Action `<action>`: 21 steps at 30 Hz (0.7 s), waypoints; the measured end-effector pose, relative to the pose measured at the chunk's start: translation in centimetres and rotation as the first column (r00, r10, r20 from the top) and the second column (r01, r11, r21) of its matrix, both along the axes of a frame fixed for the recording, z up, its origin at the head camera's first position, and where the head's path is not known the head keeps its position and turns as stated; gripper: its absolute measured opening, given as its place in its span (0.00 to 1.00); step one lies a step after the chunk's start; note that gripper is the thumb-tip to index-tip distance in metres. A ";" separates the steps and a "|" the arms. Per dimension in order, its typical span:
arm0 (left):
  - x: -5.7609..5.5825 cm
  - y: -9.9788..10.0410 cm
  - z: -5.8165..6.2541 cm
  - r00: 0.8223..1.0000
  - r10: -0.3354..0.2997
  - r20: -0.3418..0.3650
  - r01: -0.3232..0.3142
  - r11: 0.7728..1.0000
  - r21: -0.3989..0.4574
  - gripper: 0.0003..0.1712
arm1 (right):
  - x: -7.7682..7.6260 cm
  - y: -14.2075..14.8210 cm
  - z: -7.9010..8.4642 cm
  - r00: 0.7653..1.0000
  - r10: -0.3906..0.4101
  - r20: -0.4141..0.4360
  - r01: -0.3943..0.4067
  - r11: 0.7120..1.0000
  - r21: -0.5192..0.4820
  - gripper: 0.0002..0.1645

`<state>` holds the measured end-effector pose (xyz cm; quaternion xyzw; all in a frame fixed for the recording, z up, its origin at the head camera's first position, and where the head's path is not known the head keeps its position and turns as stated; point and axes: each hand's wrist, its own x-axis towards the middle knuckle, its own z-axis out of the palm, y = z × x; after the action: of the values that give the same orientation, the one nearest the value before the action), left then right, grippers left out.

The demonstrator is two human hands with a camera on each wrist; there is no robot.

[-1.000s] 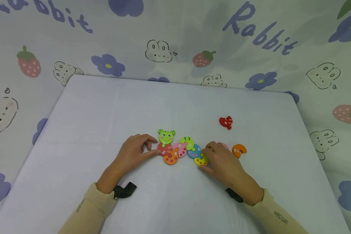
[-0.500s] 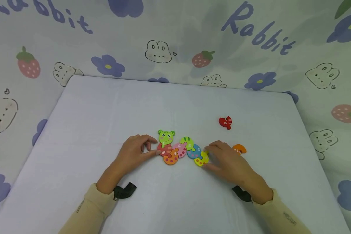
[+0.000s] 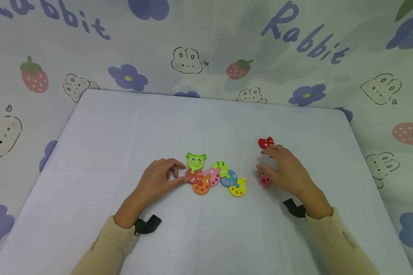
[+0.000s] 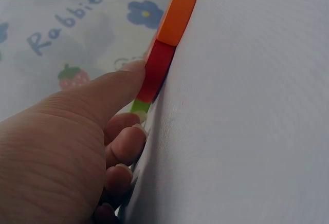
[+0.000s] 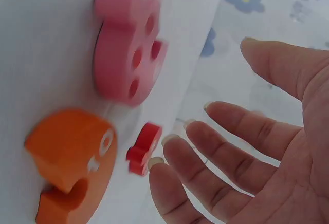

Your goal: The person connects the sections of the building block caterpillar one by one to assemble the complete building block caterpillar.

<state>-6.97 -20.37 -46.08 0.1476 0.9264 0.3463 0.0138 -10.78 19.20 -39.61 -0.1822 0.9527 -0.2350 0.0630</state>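
In the head view, a caterpillar puzzle is partly joined: a green head piece (image 3: 195, 161), a red 2 piece (image 3: 194, 176), then orange, pink, green and blue pieces, ending in a yellow piece (image 3: 238, 187). My left hand (image 3: 160, 176) holds the red piece at its left edge, thumb against it and other fingers curled by the head. My right hand (image 3: 289, 172) hovers with spread fingers over a loose pink piece (image 3: 265, 181), partly covering it. The right wrist view shows nothing between thumb and fingers, with the pink piece (image 5: 126, 49) apart from them.
A loose red 8 piece (image 3: 265, 142) lies beyond my right hand. An orange 10 piece (image 5: 77, 147) lies near the pink one in the right wrist view; my hand hides it in the head view. Rabbit-print cloth (image 3: 206, 34) stands behind the white table (image 3: 124, 126).
My right hand has left the yellow piece and moved right and away from me, uncovering part of the loose pink piece. My left hand has stayed in place.
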 end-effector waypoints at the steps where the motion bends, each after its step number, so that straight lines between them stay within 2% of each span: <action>1: 0.0 0.0 0.0 1.000 0.000 -0.002 0.000 1.000 0.001 0.22 | -0.3 0.2 0.0 1.000 -0.001 -0.001 0.001 1.000 -0.008 0.28; 5: 0.0 0.0 0.0 1.000 -0.001 -0.003 0.001 1.000 0.004 0.22 | -1.4 0.8 -0.2 1.000 -0.011 0.027 0.011 1.000 -0.004 0.31; 11: 0.0 -0.1 0.0 1.000 0.000 -0.003 0.000 1.000 0.001 0.22 | -4.1 0.6 -0.9 0.982 -0.114 0.151 0.094 0.987 0.133 0.54; 13: -0.1 -0.1 -0.1 1.000 0.000 -0.007 0.000 1.000 0.002 0.22 | -5.0 0.4 -1.2 0.971 -0.157 0.179 0.123 0.975 0.185 0.58; 17: -0.1 -0.1 -0.3 1.000 -0.004 -0.013 0.005 1.000 0.009 0.22 | -5.9 0.1 -1.6 0.959 -0.210 0.189 0.159 0.955 0.250 0.54; 21: -0.1 -0.1 -0.2 1.000 -0.007 -0.011 0.007 1.000 0.015 0.22 | -6.4 0.0 -1.8 0.955 -0.242 0.171 0.192 0.945 0.264 0.47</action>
<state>-7.11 -20.49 -46.24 0.1529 0.9232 0.3525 0.0089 -17.14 19.21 -41.40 -0.0419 0.9774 -0.1383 0.1544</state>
